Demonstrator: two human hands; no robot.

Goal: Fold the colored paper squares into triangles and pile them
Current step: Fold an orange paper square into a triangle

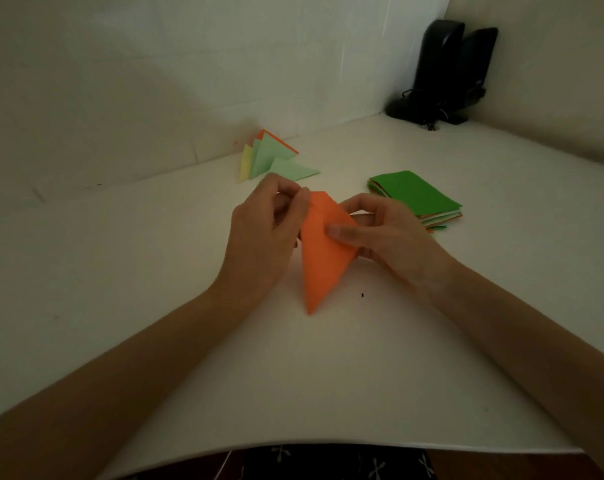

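An orange paper (323, 258), folded over into a long pointed shape, is held just above the white table (155, 271) between both hands. My left hand (265, 233) pinches its upper left edge. My right hand (383, 233) grips its right side with the thumb pressed on the front face. Behind the hands, a pile of folded triangles (269, 157) in light green, yellow and orange lies near the wall. To the right sits a stack of flat paper squares (416, 197) with a dark green sheet on top.
Two black upright devices with cables (446, 71) stand in the back right corner. Walls close off the table at the back and right. The table's curved front edge (328, 443) runs across the bottom, with patterned dark fabric below it.
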